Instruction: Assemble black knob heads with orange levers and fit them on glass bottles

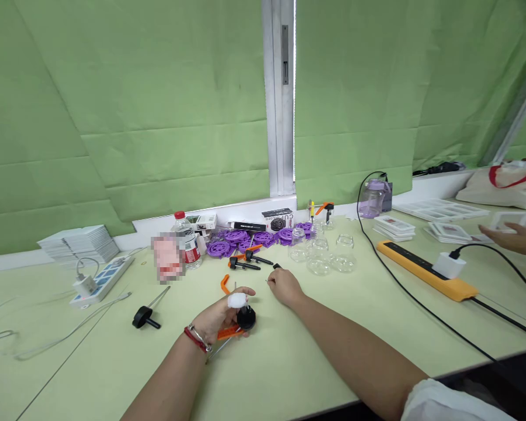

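My left hand (221, 316) rests on the pale green table (289, 362), its fingers closed round a black pump cap (246, 317) with an orange clip (230, 334) and a thin tube sticking out below. A white bandage wraps one finger. My right hand (284, 286) lies a little further back, fingers curled in a pinch on something tiny I cannot make out. A small black piece (276, 266) lies just beyond it. Loose black pump heads (245, 265) and an orange clip (224, 284) lie behind the hands.
Purple discs (245, 240), small glass jars (328, 257), a water bottle (188, 245) and boxes line the back. A black pump (145, 317) lies left. An orange power strip (425, 270) with cables sits right, a white strip (100, 279) left. Another person's hand (512, 240) handles cards at far right.
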Demonstrator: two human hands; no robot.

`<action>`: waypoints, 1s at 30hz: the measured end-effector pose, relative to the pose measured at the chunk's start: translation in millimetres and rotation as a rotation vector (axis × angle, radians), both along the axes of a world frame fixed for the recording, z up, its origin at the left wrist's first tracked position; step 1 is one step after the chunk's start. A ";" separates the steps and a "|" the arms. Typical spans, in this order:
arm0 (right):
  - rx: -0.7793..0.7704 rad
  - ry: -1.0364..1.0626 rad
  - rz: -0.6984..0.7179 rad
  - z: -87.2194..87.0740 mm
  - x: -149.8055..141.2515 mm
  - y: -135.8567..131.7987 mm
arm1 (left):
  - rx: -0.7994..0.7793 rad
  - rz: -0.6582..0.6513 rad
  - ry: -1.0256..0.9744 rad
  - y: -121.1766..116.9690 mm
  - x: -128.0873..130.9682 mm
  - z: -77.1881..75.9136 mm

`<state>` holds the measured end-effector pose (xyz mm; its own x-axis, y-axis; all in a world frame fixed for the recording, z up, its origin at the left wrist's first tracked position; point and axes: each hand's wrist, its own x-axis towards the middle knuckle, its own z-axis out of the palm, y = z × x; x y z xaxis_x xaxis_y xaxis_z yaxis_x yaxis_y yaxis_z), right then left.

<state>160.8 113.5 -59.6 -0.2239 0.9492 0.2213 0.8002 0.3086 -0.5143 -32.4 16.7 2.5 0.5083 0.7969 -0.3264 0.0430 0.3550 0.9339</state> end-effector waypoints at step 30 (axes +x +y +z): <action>-0.493 0.897 0.508 39.9 -12.4 -54.3 | 0.008 -0.018 -0.120 10.9 1.7 -11.6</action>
